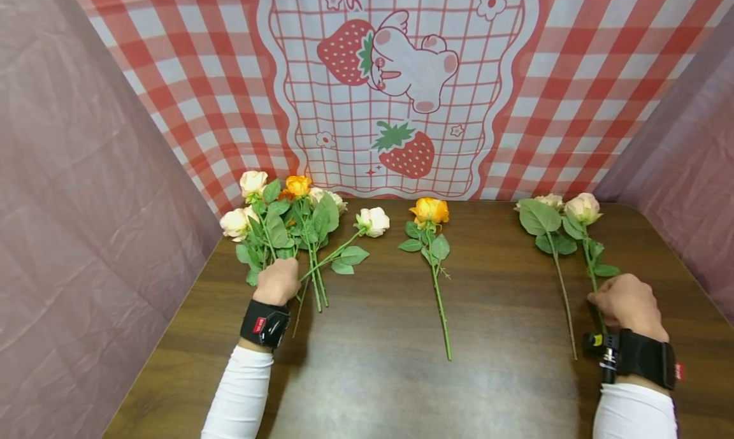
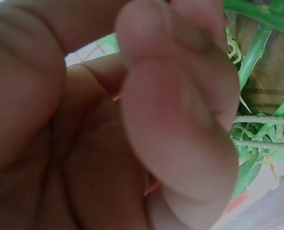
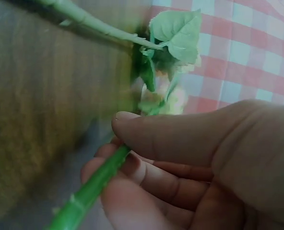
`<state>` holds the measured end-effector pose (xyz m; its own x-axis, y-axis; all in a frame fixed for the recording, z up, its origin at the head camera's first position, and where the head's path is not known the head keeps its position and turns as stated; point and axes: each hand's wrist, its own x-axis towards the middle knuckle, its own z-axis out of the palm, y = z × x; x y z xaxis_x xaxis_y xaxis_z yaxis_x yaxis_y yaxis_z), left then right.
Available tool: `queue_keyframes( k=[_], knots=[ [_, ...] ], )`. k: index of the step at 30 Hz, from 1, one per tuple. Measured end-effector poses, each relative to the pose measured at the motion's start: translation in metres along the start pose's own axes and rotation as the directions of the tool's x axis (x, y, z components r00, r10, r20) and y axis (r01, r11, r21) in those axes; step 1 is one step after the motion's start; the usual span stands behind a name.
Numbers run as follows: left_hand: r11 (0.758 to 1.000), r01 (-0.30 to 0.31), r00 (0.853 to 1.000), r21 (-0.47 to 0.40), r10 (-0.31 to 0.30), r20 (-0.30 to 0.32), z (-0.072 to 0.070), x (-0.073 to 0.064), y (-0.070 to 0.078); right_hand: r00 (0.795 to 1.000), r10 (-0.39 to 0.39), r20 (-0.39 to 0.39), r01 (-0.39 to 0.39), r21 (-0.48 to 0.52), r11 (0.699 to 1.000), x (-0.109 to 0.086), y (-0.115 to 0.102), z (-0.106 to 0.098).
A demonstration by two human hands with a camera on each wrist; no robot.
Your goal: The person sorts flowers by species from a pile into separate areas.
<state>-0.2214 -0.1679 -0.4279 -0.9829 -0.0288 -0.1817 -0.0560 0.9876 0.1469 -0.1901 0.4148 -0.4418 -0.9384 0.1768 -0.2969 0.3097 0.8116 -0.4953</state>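
Roses (image 1: 253, 184), seemingly being sorted, lay across a table (image 1: 373, 343).
A cluster (image 1: 281, 225) lay left of the lone orange rose (image 1: 430, 212), the left hand (image 1: 278, 281) at its stems (image 1: 316, 286), hold unclear; right of that rose, the right hand (image 1: 629, 304) pinched a pale rose (image 1: 583, 208); next probably called for loosening that pinch.

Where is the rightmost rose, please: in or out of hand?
In: the right hand pinches its green stem, clearest in the right wrist view.

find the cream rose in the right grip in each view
Head: cream rose at far right, in the right grip.
Left wrist: not in it.
Right wrist: stem from bottom left, bloom near centre.
Landmark: red-and-white checked cloth, in head and right wrist.
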Motion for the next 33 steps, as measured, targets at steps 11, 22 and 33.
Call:
queue_keyframes(
  k=[11,22,33],
  knots=[
    [1.000,0.005,1.000,-0.001,-0.005,0.017,0.000,0.001,0.000,0.994,-0.078,-0.074,0.077,-0.019,0.997,-0.005,-0.007,-0.005],
    [1.000,0.014,1.000,-0.017,-0.014,0.022,0.000,0.002,-0.002,0.893,-0.355,-0.278,0.332,-0.127,0.935,-0.020,-0.063,0.005],
    [0.992,-0.050,0.975,-0.113,0.023,-0.223,-0.012,-0.007,0.005,0.880,-0.465,-0.095,0.453,-0.125,0.883,-0.022,-0.136,0.073]
  ],
)
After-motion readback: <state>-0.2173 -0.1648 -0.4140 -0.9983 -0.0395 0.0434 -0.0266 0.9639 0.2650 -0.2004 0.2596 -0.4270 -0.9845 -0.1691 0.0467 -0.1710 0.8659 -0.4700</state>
